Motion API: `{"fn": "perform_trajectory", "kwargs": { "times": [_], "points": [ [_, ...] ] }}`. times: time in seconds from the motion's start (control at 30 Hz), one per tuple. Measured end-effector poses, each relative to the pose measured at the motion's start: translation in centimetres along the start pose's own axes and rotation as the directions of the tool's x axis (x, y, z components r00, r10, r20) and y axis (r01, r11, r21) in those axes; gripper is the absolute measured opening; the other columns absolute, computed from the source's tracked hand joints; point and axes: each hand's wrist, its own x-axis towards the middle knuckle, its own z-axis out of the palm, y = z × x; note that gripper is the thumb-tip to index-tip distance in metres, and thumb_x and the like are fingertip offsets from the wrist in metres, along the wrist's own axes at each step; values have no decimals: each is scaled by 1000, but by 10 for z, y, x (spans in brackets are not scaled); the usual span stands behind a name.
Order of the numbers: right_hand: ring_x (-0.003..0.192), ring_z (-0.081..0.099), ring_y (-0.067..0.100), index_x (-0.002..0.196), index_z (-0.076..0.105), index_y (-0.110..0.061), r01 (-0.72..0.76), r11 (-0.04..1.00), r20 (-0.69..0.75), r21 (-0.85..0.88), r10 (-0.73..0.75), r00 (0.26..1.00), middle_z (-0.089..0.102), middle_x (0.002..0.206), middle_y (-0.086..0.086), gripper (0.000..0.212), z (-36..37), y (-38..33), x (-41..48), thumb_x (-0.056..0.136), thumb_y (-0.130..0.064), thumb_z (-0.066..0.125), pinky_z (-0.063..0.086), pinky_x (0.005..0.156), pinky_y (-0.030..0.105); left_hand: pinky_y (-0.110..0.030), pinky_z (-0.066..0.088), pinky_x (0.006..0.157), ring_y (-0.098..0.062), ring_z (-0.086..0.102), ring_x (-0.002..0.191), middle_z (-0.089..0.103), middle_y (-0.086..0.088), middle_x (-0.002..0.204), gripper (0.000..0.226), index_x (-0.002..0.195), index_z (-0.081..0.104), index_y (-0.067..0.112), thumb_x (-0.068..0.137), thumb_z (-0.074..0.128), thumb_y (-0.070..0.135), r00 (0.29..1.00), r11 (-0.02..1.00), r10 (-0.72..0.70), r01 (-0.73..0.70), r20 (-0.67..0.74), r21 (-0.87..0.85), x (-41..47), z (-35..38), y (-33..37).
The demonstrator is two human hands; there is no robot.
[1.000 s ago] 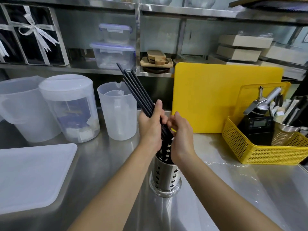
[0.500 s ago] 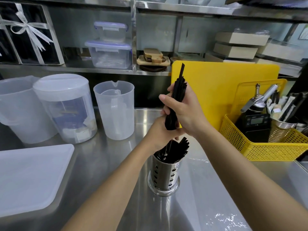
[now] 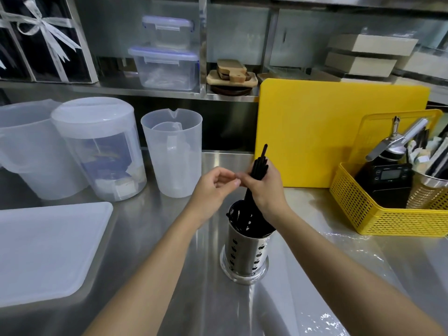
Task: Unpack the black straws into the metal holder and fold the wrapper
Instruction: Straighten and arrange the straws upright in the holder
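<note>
The black straws (image 3: 258, 172) stand as a tight bundle in the right hand (image 3: 263, 187), their lower ends dipping into the mouth of the metal holder (image 3: 244, 257), where more dark straws already lean against the rim. One straw pokes up above the rest. The right hand's fingers (image 3: 243, 181) are wrapped around the middle of the bundle. The left hand (image 3: 213, 187) sits just beside it, thumb and forefinger pressed together at the tips — on a scrap of clear film perhaps, though I cannot tell whether anything is between them.

These straws look light and fairly stiff, but smooth, so a loose grip would likely let them slide or fan out; mid-length, where the hand has them now, seems the sensible place to hold. The holder is perforated steel on a round base and looks steady enough, though a sideways knock could tip it.

A crinkled clear wrapper (image 3: 363, 248) lies on the desk (image 3: 145, 238) to the right of the holder — thin, limp and slippery by the look of it, best pinched at an edge for folding. Around stand a clear jug (image 3: 173, 151), a lidded jug (image 3: 97, 146), a white tray (image 3: 43, 251), a yellow cutting board (image 3: 327, 132) and a yellow basket (image 3: 378, 214).
</note>
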Motion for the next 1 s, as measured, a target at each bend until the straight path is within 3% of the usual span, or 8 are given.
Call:
{"fn": "perform_trajectory", "kwargs": {
  "times": [0.17,0.3,0.43,0.53,0.67,0.77,0.87,1.0],
  "points": [
    [63,51,10,85,52,-12,-154,982,122,114,140,983,54,70,-1,23,-2,4,5,75,-6,72,42,54,12,-23,49,80,-10,62,85,68,1,90,6,88,64,16,84,64,11,999,997,-26,23,-32,-78,-1,0,-8],
    [88,60,10,109,53,-13,-204,971,152,126,184,971,63,96,1,38,-10,4,7,77,-19,73,46,68,10,-24,49,86,-16,63,96,69,-6,98,9,93,66,18,85,62,17,1000,991,-17,15,-14,-131,-3,-3,-10],
    [82,58,5,99,59,-14,-133,977,-12,168,137,990,63,90,0,20,-22,-4,12,83,-22,68,43,61,3,-30,47,93,-21,61,104,67,-11,106,9,95,65,22,86,61,21,1000,992,-24,22,-17,-126,-4,-3,-11],
    [76,57,9,86,58,-19,-103,986,-65,130,112,992,63,86,4,5,-40,-7,15,86,-22,63,45,60,9,-23,47,89,-18,61,103,67,-9,105,10,96,65,22,87,60,22,1000,995,12,-11,9,-104,-3,-4,-9],
    [67,55,10,87,59,-18,-131,991,-22,11,131,991,61,85,5,7,-67,2,4,88,-25,61,44,57,20,-8,44,79,-5,61,96,68,0,101,11,97,65,23,87,61,24,996,994,84,-82,27,-69,0,-3,1],
    [74,56,17,97,60,-21,-118,983,137,-144,138,981,62,95,3,21,-79,21,-15,85,-37,60,41,59,26,-8,44,79,4,59,90,65,8,98,16,102,62,20,87,61,25,989,992,128,-129,72,14,-1,3,8],
    [78,59,15,108,58,-28,-72,952,248,-296,149,957,61,102,-4,44,-83,33,-32,76,-57,57,38,62,21,-17,45,89,-2,59,97,64,8,101,21,106,60,20,87,61,27,979,976,138,-160,153,145,-6,12,10],
    [65,51,-5,99,53,-31,34,922,250,-387,69,966,57,86,-16,25,-79,40,-43,82,-47,62,37,58,14,-27,42,90,-7,55,106,61,6,115,39,116,55,25,83,59,45,930,840,140,-293,340,456,-16,28,8]
  ]
}}
